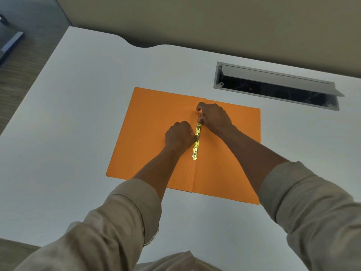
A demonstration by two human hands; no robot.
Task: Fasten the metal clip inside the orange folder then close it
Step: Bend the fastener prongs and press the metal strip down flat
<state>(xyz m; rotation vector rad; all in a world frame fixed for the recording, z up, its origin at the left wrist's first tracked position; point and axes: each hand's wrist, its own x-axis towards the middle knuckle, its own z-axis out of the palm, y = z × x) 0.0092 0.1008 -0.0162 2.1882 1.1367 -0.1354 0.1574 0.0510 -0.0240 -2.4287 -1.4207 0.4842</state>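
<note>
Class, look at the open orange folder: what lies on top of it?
On the orange folder lie a metal clip along the spine and both hands, left hand, right hand. The clip's far end is hidden under the right hand.

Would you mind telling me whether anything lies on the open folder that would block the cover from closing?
Only the hands: the left hand and right hand rest on the metal clip along the orange folder spine.
</note>
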